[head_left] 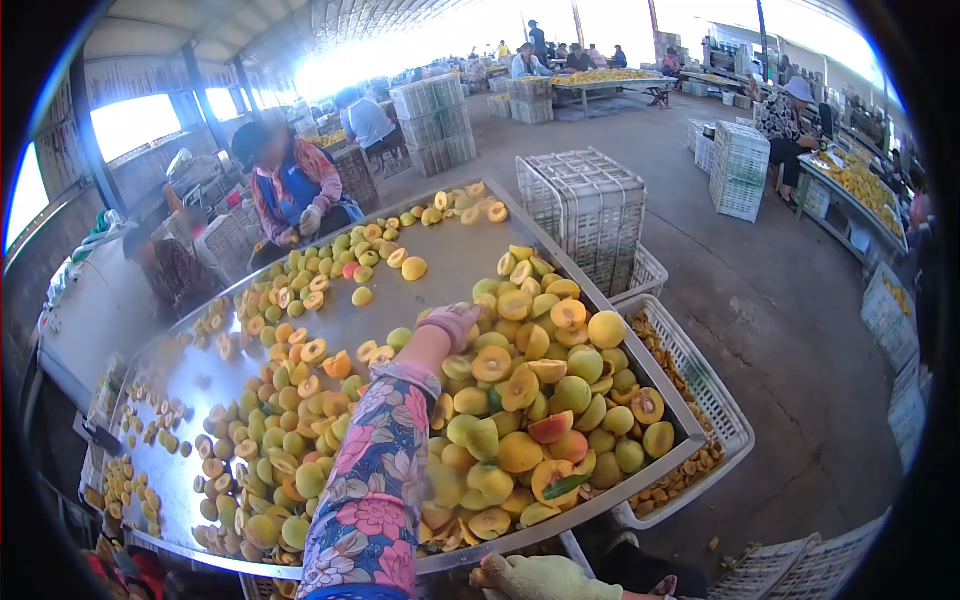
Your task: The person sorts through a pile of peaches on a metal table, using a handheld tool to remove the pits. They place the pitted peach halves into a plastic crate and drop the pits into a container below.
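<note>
My left arm, in a floral sleeve, reaches across a metal-topped table (430,255) heaped with fruit. Its pink-gloved hand (452,323) lies against the left side of a large pile of halved yellow peaches (520,385); its fingertips are hidden. Some halves show an orange cut face, others yellow-green skin, and a green leaf (566,486) lies among them. Below the table's near edge is my right hand (548,578) in a pale yellow-green glove, its fingers drawn together and pointing left. What they hold, if anything, I cannot make out.
A white crate (738,425) of cut fruit pieces stands by the table's right edge, with stacked crates (590,205) behind it. Across the table sits a gloved person (300,190); another person (170,270) is at the left. Farther tables (610,80) hold more fruit.
</note>
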Motion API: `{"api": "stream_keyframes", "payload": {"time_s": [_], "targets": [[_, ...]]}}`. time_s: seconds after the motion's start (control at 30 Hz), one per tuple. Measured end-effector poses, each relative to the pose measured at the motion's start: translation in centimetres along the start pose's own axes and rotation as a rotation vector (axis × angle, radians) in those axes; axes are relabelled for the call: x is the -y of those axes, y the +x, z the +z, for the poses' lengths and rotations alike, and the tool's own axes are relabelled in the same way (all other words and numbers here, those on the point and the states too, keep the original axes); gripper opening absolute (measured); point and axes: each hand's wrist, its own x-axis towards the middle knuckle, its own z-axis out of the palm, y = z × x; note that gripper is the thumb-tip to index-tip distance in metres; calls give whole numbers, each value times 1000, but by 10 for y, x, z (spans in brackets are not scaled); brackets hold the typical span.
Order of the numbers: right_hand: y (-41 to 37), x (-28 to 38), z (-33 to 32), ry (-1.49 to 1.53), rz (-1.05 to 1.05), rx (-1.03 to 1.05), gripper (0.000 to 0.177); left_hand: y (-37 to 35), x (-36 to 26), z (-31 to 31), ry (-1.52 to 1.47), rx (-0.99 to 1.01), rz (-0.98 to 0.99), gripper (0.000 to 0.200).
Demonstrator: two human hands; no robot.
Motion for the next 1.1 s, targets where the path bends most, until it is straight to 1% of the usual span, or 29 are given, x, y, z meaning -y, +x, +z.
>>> {"api": "stream_keyframes", "payload": {"time_s": [0.07,0.1,0.17,0.2,0.27,0.3,0.37,0.4,0.43,0.47,0.5,0.57,0.63,0.67,0.7,0.73,0.77,0.8,0.83,0.9,0.93,0.97,1.03,1.1], "targets": [[-1,1,0,-94,-103,6,23,-15,-4,-1,7,4,-43,82],[-2,1,2,-96,-108,4,23,-18,-3,3,11,0,-46,82],[-2,-1,9,-121,-94,18,25,-22,0,11,70,-205,54,73],[-1,-6,10,-122,-95,19,25,-28,0,5,70,-205,53,73],[-2,-11,15,-118,-123,-104,20,-56,-7,-15,-54,-309,14,77],[-1,-1,2,56,75,-185,17,-72,-10,-21,-53,-305,9,77],[7,3,-11,150,243,-122,31,-108,-12,-26,-428,-513,-30,70],[5,8,-17,212,311,-194,32,-105,3,1,-833,-579,123,59],[6,8,-20,186,311,-289,30,-131,-6,1,-831,-583,111,59],[11,-13,-4,243,238,-470,30,-159,-17,2,-1368,-347,85,54],[14,-28,14,304,165,-647,31,-189,-29,4,-1890,-68,50,50],[17,-5,-9,772,327,-595,33,-237,-55,26,-2202,159,89,49],[29,-10,4,1152,294,-638,34,-275,-77,45,-2194,226,12,52],[32,2,-2,1229,354,-612,32,-289,-87,58,-2188,204,-61,56],[34,12,-5,1305,415,-585,29,-300,-95,65,-2206,210,-77,56],[33,13,0,1303,429,-573,29,-312,-104,65,-2162,245,-66,59],[35,9,5,1301,432,-505,31,-323,-110,63,-2115,276,-50,62],[36,7,7,1298,431,-439,32,-334,-117,64,-2081,174,-54,65],[36,10,8,1296,433,-432,32,-338,-119,70,-2087,170,-57,65],[34,14,8,1354,453,-380,28,-342,-123,79,-1962,-40,-137,65],[35,13,11,1346,463,-376,29,-346,-128,79,-1889,-143,-119,65],[36,12,11,1343,469,-376,29,-345,-131,79,-1896,-140,-119,65],[37,10,13,1335,503,-389,30,-341,-133,83,-2302,57,-173,65],[37,7,12,1334,533,-398,30,-337,-133,96,-2354,72,-144,63]]}}
